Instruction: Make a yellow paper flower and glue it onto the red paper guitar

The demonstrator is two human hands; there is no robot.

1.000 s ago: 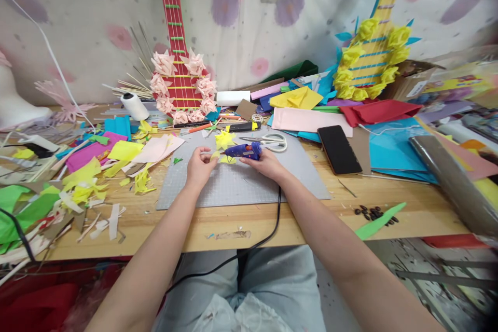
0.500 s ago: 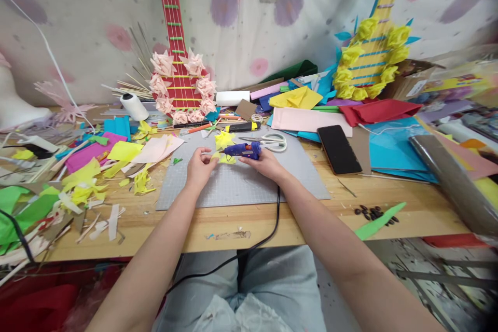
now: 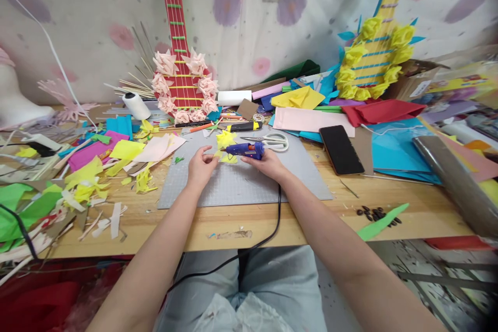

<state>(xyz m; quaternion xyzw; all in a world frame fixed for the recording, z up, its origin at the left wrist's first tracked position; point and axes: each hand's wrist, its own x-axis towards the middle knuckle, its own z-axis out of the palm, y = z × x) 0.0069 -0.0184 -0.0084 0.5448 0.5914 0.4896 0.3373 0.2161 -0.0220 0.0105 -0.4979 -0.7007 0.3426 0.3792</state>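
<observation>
Blue glue gun (image 3: 251, 151) between both hands (image 3: 201, 167) (image 3: 269, 164).

One camera is riding on the person's head, looking forward and down over the outstretched arms (image 3: 153, 251), catching the lap (image 3: 282, 280) close below, the hands (image 3: 201, 170) mid-frame above the bench (image 3: 225, 219), and facing the flowered curtain (image 3: 251, 31) beyond.

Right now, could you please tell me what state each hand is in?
Left hand: closed, its grip pinching a small yellow piece at the fingertips.
Right hand: closed, holding the blue glue gun.
</observation>
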